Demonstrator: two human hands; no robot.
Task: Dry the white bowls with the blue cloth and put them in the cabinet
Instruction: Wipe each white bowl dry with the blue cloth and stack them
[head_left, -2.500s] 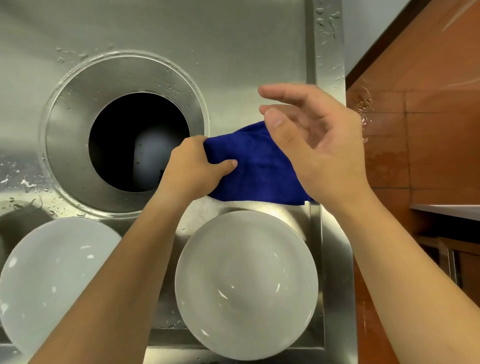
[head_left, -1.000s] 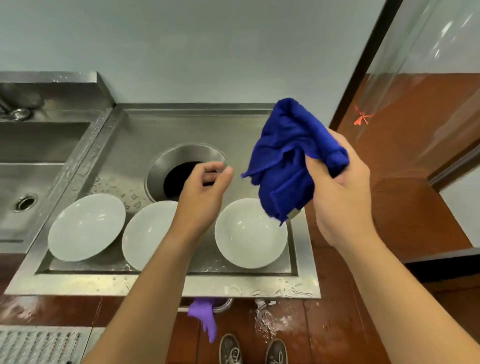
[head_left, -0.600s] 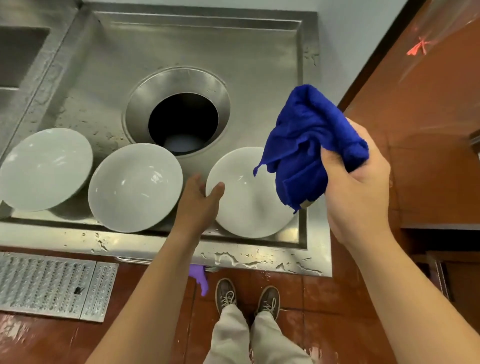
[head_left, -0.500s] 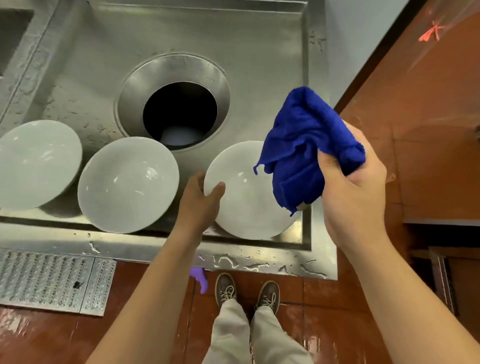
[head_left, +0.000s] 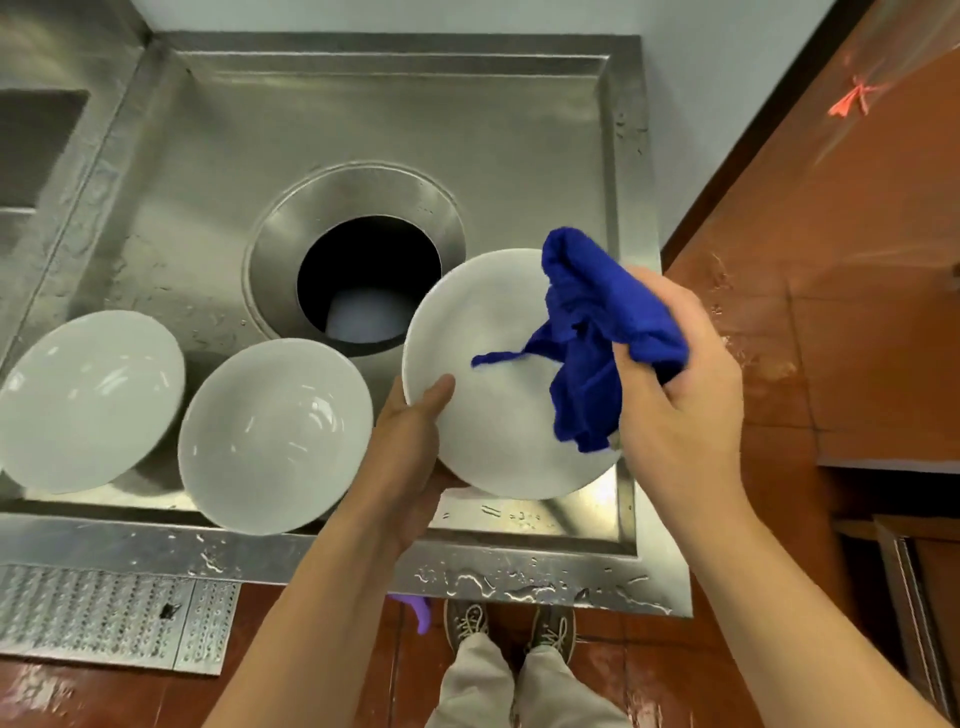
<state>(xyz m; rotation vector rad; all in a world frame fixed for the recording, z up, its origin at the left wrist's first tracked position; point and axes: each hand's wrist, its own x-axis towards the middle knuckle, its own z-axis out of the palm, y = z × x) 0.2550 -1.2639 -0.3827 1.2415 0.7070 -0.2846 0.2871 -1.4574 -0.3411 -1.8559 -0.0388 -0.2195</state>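
Note:
My left hand (head_left: 410, 447) grips the rim of a white bowl (head_left: 488, 415), thumb inside, holding it tilted above the steel counter. My right hand (head_left: 675, 410) clutches the bunched blue cloth (head_left: 597, 332), which hangs into the right side of that bowl. Two more white bowls sit on the wet counter to the left: one in the middle (head_left: 275, 436) and one at the far left (head_left: 88, 400). No cabinet is visible that I can identify.
The steel counter (head_left: 208, 171) has a round waste hole (head_left: 369, 275) behind the bowls and a raised wet front edge. A sink basin lies at far left. A floor drain grate (head_left: 104, 613) is below. Red tiled floor and a dark unit stand on the right.
My left hand took hold of the rightmost bowl and lifted it off the counter. My right hand brought the blue cloth down into the bowl.

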